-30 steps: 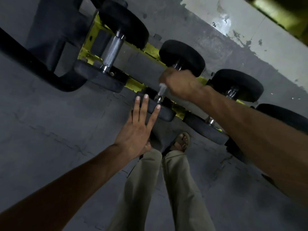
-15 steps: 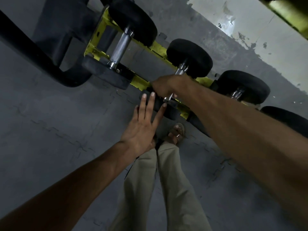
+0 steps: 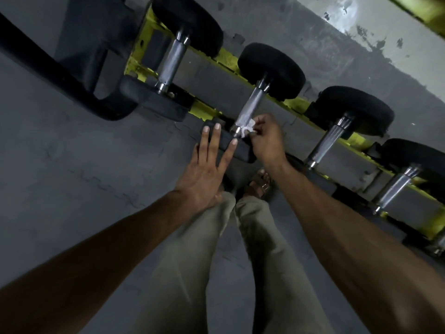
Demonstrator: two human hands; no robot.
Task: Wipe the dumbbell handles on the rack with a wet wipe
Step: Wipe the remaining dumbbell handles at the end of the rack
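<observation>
R hand (image 3: 266, 138) pinches wipe (image 3: 248, 128) at handle (image 3: 251, 104) — L hand (image 3: 204, 174) flat, part-covering near head (image 3: 242, 153).

cracked grey floor (image 3: 72, 189) | scuffed pale wall (image 3: 361, 32) | khaki trousers (image 3: 277, 273) | sandalled foot (image 3: 258, 186) beyond hems

One head-worn camera looks steeply down (frame tilted) from close above the rack (image 3: 206, 111) and floor (image 3: 72, 179).

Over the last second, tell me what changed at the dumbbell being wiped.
The right hand slid the wet wipe down the handle to its near end and now pinches it there from the side. The left hand stayed flat on the near head.
</observation>
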